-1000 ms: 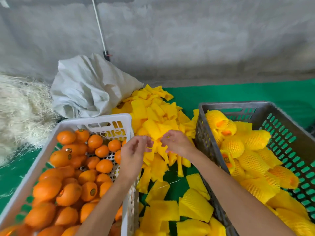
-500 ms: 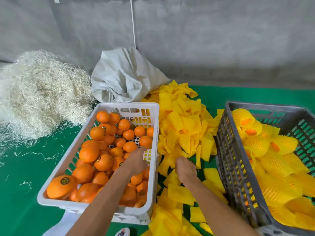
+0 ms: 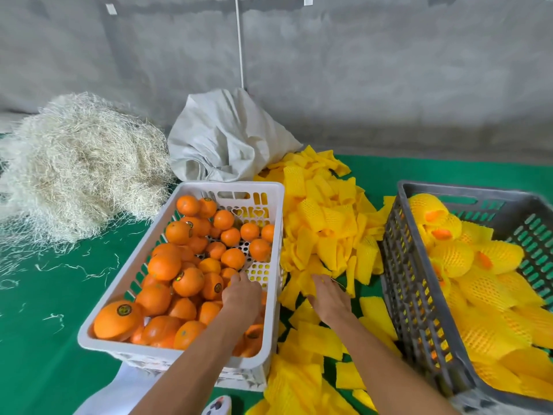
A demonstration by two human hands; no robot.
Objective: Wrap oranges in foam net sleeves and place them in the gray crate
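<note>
**Both hands down: one in the orange basket, one on the sleeve pile**

Left hand (image 3: 243,296) reaches into the white basket (image 3: 270,187), back of hand up, over the near right corner of the loose oranges (image 3: 179,259). Fingers point down among the fruit; cannot tell whether they are closed around one.

Right hand (image 3: 329,298) lies palm down on the pile of yellow foam net sleeves (image 3: 323,229), which sits between the basket and the gray crate (image 3: 398,265). Fingers fairly straight and slightly apart, tips touching sleeves at the pile's near edge; no sleeve visibly pinched.

Gray crate stands to the right, well filled with wrapped oranges (image 3: 457,259) in yellow netting; orange skin shows at a few open sleeve ends.

Several oranges in the basket carry small round stickers.

Behind the basket: a crumpled pale sack (image 3: 227,139) against the gray wall. To its left, a heap of straw-like shredded fibre (image 3: 77,169), with stray strands on the green mat (image 3: 45,295).
</note>
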